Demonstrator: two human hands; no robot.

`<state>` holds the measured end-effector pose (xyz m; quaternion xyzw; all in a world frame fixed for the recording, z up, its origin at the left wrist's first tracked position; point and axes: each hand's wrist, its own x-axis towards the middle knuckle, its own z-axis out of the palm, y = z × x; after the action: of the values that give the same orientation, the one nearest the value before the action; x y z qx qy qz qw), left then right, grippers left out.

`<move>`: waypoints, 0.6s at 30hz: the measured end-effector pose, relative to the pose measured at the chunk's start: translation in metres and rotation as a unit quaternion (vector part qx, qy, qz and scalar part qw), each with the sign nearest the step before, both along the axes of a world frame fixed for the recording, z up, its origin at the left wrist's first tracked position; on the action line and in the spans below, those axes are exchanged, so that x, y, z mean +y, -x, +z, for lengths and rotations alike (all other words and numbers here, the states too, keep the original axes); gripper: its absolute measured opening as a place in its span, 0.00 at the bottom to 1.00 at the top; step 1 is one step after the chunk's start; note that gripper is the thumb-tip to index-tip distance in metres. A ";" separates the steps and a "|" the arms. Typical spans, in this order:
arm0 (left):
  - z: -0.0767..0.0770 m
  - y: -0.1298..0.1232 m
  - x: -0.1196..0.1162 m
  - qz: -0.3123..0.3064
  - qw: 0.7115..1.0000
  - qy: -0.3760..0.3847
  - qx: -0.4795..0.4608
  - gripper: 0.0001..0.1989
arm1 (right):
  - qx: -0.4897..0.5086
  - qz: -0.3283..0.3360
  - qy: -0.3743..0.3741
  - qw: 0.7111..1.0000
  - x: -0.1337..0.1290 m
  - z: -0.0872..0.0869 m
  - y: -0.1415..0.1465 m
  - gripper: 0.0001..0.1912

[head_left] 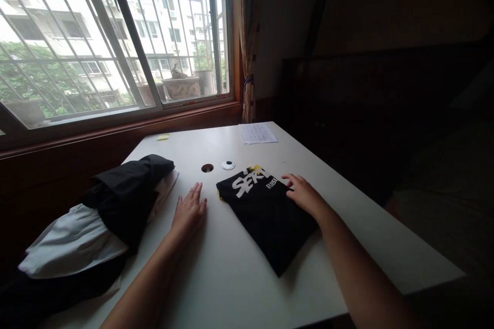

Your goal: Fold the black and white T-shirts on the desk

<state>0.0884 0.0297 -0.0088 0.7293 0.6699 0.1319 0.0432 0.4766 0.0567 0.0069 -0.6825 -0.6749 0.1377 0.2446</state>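
Observation:
A folded black garment (270,216) with white lettering and a bit of yellow print lies on the white table (370,247). My right hand (303,193) is over its right edge, fingers apart and slightly bent, with nothing visibly gripped. Whether the fingertips touch the cloth I cannot tell. To the left of the garment, my left hand (190,209) hovers over or rests on the bare tabletop, fingers stretched out and holding nothing. A heap of black and white clothes (81,236) lies along the table's left side, beside my left forearm.
A round cable hole (207,168) and a white round cap (228,165) are behind the garment. Printed paper (258,133) and a yellow slip (162,137) lie near the far edge. Beyond stands a barred window (154,36) with a tied curtain (249,61).

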 end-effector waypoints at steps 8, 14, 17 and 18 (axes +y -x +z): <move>-0.006 0.001 0.002 -0.007 1.000 0.004 0.027 0.29 | -0.136 -0.220 -0.037 0.965 -0.001 0.006 -0.047 0.21; -0.006 0.000 0.001 -0.007 0.999 0.005 0.035 0.29 | -0.013 0.143 -0.040 0.989 -0.018 0.018 0.037 0.17; -0.006 0.000 0.001 -0.006 0.999 0.007 0.035 0.31 | 0.041 0.320 0.056 0.945 -0.031 0.022 0.067 0.16; -0.006 0.000 0.001 -0.007 0.999 0.007 0.036 0.31 | 0.047 0.348 0.073 0.933 -0.034 0.022 0.071 0.15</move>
<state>0.0887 0.0305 -0.0153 0.7376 0.6672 0.1008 0.0251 0.4055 0.0225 0.0294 -0.4135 -0.8461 0.2947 0.1621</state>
